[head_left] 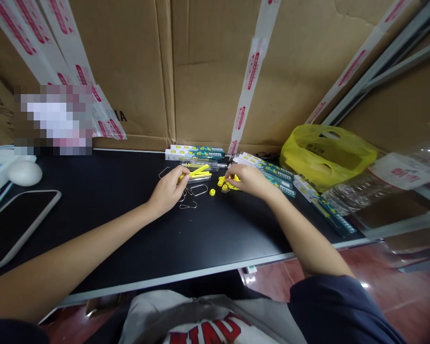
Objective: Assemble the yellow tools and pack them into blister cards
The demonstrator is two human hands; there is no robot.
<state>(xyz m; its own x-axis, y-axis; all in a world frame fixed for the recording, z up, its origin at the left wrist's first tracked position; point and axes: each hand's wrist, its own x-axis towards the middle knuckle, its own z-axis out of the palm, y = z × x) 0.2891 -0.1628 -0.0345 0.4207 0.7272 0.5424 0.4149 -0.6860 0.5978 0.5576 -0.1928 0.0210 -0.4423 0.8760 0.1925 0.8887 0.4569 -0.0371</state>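
My left hand rests on the black table, fingers curled around a clear tube holding yellow sticks. My right hand pinches small yellow plastic pieces just to the right. A loose yellow ring lies between the hands. Bent wire clips lie on the table by my left fingers.
Teal and white flat packets are stacked behind the hands and fan out to the right. A yellow plastic bag and a clear bag sit at right. A tablet and a white egg-shaped object lie at left. Taped cardboard boxes wall the back.
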